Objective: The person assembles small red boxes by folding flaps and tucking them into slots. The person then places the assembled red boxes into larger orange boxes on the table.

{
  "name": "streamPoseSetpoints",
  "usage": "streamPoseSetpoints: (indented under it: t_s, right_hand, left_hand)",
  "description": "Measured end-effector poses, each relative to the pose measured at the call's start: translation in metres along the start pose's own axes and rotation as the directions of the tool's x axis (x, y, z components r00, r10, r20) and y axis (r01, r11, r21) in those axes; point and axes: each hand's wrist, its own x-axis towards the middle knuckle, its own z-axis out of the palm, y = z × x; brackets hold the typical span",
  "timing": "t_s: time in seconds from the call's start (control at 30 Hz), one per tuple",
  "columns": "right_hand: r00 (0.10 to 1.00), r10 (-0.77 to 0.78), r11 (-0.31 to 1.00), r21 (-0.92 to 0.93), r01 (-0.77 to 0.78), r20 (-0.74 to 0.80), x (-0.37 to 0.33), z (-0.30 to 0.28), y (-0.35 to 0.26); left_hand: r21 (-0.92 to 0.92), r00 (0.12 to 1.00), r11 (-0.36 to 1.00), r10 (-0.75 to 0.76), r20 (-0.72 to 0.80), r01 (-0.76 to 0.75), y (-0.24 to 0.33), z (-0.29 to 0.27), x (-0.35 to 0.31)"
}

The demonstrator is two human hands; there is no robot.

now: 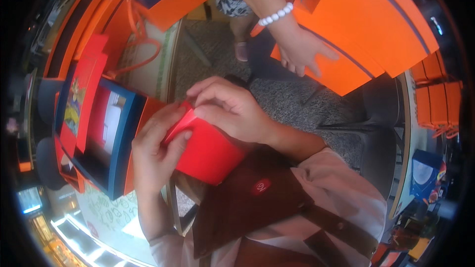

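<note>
A plain red paper packet (213,151), perhaps a bag or box, is held between my two hands in front of my brown apron. My left hand (161,141) grips its left upper edge, the thumb lying on the near face. My right hand (230,106) pinches the folded top edge between thumb and curled fingers. The packet's far side is hidden. Left of my left hand stands a dark blue and orange box (116,138) with red and white contents. A red card with a coloured picture (74,106) stands upright at that box.
Another person's hand (302,49), wearing a white bead bracelet, rests on large orange paper bags (356,24) at the far right. More orange bags (91,15) with handles stand far left on a table. Grey chairs (378,143) and smaller orange bags (438,104) are at right.
</note>
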Motion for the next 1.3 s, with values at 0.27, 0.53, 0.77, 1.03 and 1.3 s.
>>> streamPoseSetpoints:
  t_s: [0.27, 0.53, 0.77, 1.03, 1.3]
  right_hand:
    - [0.999, 0.032, 0.996, -0.086, -0.029, 0.026, 0.008, -0.003, -0.001]
    - [0.971, 0.228, 0.974, 0.032, -0.226, -0.075, -0.004, -0.01, 0.006]
    - [0.965, 0.259, 0.951, 0.187, -0.247, -0.046, -0.004, -0.02, 0.01]
    - [0.918, 0.397, 0.876, 0.303, -0.375, -0.014, -0.006, -0.031, 0.006]
    - [0.945, 0.327, 0.901, 0.31, -0.304, -0.023, -0.008, -0.033, 0.008]
  left_hand:
    - [0.043, 1.0, 0.999, -0.009, 0.028, 0.008, 0.008, 0.008, 0.005]
    - [-0.163, 0.998, 0.985, -0.062, -0.011, 0.059, -0.022, 0.017, -0.014]
    - [-0.225, 0.987, 0.971, -0.109, -0.115, 0.08, -0.026, 0.035, -0.029]
    - [-0.247, 0.991, 0.967, -0.086, -0.099, 0.059, -0.029, 0.042, -0.027]
    - [-0.286, 0.99, 0.955, -0.105, -0.093, 0.074, -0.035, 0.049, -0.021]
